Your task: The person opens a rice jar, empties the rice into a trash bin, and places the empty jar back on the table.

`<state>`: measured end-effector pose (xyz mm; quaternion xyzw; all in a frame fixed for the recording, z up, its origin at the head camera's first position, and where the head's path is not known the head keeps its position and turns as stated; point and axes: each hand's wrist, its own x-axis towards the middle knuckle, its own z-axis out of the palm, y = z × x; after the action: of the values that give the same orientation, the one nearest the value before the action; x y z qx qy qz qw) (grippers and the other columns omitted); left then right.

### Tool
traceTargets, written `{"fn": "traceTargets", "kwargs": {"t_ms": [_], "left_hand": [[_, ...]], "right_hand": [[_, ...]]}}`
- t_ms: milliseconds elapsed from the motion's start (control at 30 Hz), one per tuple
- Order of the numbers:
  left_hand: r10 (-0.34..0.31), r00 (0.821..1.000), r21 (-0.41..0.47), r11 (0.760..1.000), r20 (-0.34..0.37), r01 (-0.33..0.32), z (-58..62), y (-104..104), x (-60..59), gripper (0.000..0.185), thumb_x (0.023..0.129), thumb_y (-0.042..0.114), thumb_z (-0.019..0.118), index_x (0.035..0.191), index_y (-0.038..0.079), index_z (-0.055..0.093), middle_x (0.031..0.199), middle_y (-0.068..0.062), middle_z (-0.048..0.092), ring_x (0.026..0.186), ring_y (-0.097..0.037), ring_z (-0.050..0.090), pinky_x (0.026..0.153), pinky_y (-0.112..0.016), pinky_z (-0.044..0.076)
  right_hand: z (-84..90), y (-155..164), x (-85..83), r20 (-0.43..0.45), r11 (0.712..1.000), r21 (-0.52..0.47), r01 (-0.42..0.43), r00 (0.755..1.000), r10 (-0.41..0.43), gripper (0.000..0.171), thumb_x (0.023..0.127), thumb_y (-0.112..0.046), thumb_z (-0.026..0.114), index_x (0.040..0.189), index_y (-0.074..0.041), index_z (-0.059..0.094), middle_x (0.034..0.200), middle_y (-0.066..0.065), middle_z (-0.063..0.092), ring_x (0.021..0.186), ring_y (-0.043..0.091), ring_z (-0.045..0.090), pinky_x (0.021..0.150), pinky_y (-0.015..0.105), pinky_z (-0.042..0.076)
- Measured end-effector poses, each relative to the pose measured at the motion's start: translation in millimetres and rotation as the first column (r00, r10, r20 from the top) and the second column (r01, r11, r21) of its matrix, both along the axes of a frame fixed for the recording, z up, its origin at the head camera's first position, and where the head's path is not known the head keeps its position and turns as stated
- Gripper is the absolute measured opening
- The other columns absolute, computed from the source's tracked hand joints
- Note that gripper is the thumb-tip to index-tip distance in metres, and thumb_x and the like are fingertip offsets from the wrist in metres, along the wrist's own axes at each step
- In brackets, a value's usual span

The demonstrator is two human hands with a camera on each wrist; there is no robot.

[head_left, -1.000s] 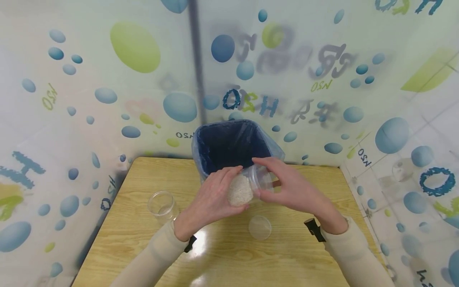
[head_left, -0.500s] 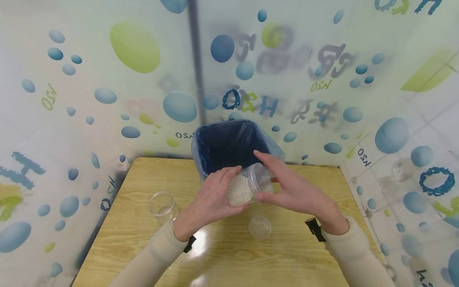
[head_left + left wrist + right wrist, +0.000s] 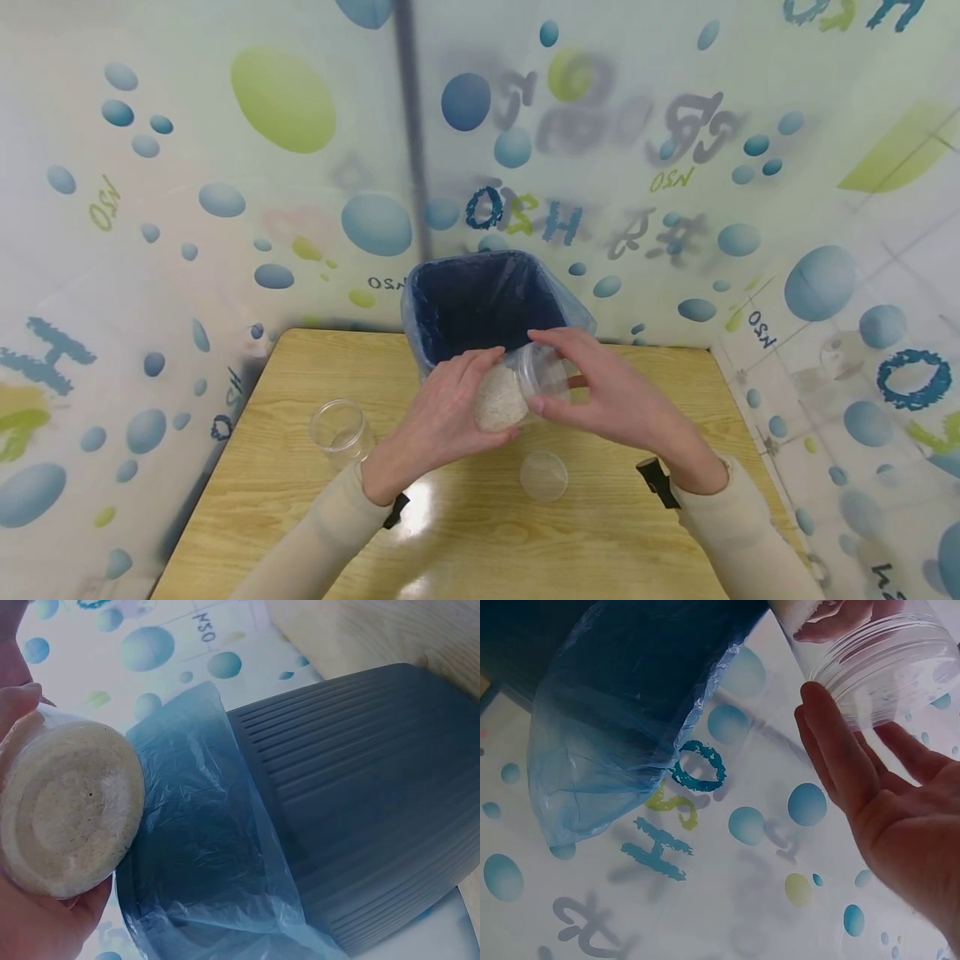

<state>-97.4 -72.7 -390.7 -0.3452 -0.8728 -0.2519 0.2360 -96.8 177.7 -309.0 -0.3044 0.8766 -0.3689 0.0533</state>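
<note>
At the far left of the desk (image 3: 300, 500) we see an empty clear jar (image 3: 340, 431) standing upright, well apart from our hands. Our left hand (image 3: 438, 417) grips the base of a clear jar of white grains (image 3: 506, 392), fingers curled round it; the jar lies tilted on its side, held above the desk just in front of the dark bin (image 3: 480, 304) with its blue plastic liner (image 3: 622, 742). Our right hand (image 3: 600, 392) curls thumb and fingers round the jar's threaded mouth end. Below the hands, a clear round lid (image 3: 543, 476) lies flat on the desk. Bubble-printed sheeting (image 3: 225, 167) backs everything.
</note>
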Motion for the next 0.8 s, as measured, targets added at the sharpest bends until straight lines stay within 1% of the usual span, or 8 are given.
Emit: {"fn": "traceTargets", "kwargs": {"t_ms": [167, 267, 333, 433, 500, 567, 667, 800], "left_hand": [[-0.005, 1.0, -0.003, 1.0, 0.01, 0.005, 0.2, -1.0, -0.2, 0.096, 0.069, 0.049, 0.093, 0.143, 0.004, 0.05, 0.134, -0.011, 0.061, 0.114, -0.028, 0.061, 0.096, -0.045, 0.053], [-0.009, 1.0, -0.002, 1.0, 0.005, 0.009, 0.3, -1.5, -0.2, 0.096, 0.069, 0.048, 0.093, 0.143, 0.004, 0.05, 0.133, -0.011, 0.061, 0.114, -0.027, 0.061, 0.095, -0.044, 0.053], [-0.013, 1.0, 0.0, 1.0, -0.005, 0.013, 0.1, -1.5, -0.3, 0.097, 0.068, 0.047, 0.094, 0.142, 0.004, 0.05, 0.133, -0.012, 0.061, 0.113, -0.028, 0.062, 0.095, -0.044, 0.053], [-0.015, 1.0, 0.004, 1.0, -0.013, 0.015, 0.1, -1.6, -0.5, 0.097, 0.067, 0.047, 0.094, 0.142, 0.003, 0.051, 0.133, -0.011, 0.061, 0.113, -0.028, 0.062, 0.095, -0.044, 0.053], [-0.015, 1.0, 0.008, 1.0, -0.014, 0.015, -0.1, -1.5, -0.6, 0.097, 0.068, 0.046, 0.094, 0.142, 0.003, 0.051, 0.132, -0.011, 0.061, 0.113, -0.028, 0.062, 0.095, -0.045, 0.053], [-0.014, 1.0, 0.008, 1.0, -0.011, 0.014, -0.2, -1.5, -0.8, 0.097, 0.068, 0.047, 0.094, 0.143, 0.003, 0.051, 0.132, -0.011, 0.061, 0.114, -0.028, 0.062, 0.096, -0.045, 0.052], [-0.014, 1.0, 0.005, 1.0, -0.006, 0.014, -0.5, -1.4, -1.1, 0.097, 0.068, 0.048, 0.094, 0.143, 0.004, 0.051, 0.132, -0.011, 0.061, 0.115, -0.028, 0.062, 0.097, -0.045, 0.052], [-0.021, 1.0, 0.005, 1.0, 0.0, 0.021, -0.6, -1.5, -1.1, 0.095, 0.069, 0.049, 0.093, 0.142, 0.004, 0.051, 0.133, -0.011, 0.061, 0.115, -0.027, 0.061, 0.097, -0.045, 0.052]], "right_hand": [[-3.3, 3.1, -1.1, -0.126, 0.993, -0.001, -0.117, 0.985, 0.116, 0.074, 0.09, -0.025, 0.081, 0.154, -0.013, 0.046, 0.157, 0.005, 0.042, 0.134, 0.024, 0.05, 0.096, 0.044, 0.056], [-4.5, 4.7, -2.0, -0.161, 0.985, -0.003, -0.17, 0.973, 0.167, 0.081, 0.087, -0.02, 0.082, 0.157, -0.013, 0.042, 0.161, 0.004, 0.037, 0.139, 0.024, 0.046, 0.1, 0.048, 0.053], [-4.6, 5.0, -1.9, -0.154, 0.984, -0.009, -0.18, 0.972, 0.177, 0.087, 0.087, -0.022, 0.084, 0.16, -0.015, 0.037, 0.166, 0.003, 0.03, 0.144, 0.024, 0.041, 0.103, 0.049, 0.051], [-3.4, 4.4, -0.6, -0.104, 0.99, -0.014, -0.139, 0.985, 0.137, 0.093, 0.09, -0.032, 0.082, 0.165, -0.019, 0.027, 0.17, 0.001, 0.021, 0.149, 0.025, 0.034, 0.105, 0.049, 0.05], [-2.9, 3.0, 0.0, -0.065, 0.997, -0.01, -0.081, 0.995, 0.08, 0.091, 0.094, -0.041, 0.076, 0.165, -0.021, 0.024, 0.171, 0.001, 0.019, 0.148, 0.027, 0.036, 0.102, 0.047, 0.052], [-2.4, 1.4, 0.6, -0.041, 1.0, 0.009, -0.021, 0.999, 0.021, 0.085, 0.098, -0.05, 0.067, 0.166, -0.022, 0.024, 0.17, 0.003, 0.023, 0.144, 0.029, 0.042, 0.096, 0.044, 0.056], [-2.1, -0.8, 1.1, -0.05, 0.997, 0.06, 0.041, 0.998, -0.038, 0.08, 0.101, -0.059, 0.056, 0.165, -0.021, 0.027, 0.166, 0.006, 0.031, 0.134, 0.031, 0.053, 0.088, 0.041, 0.058], [-1.8, -3.0, 1.8, -0.049, 0.992, 0.106, 0.074, 0.996, -0.07, 0.079, 0.1, -0.061, 0.057, 0.163, -0.02, 0.032, 0.16, 0.006, 0.042, 0.124, 0.028, 0.059, 0.084, 0.04, 0.058]]}}
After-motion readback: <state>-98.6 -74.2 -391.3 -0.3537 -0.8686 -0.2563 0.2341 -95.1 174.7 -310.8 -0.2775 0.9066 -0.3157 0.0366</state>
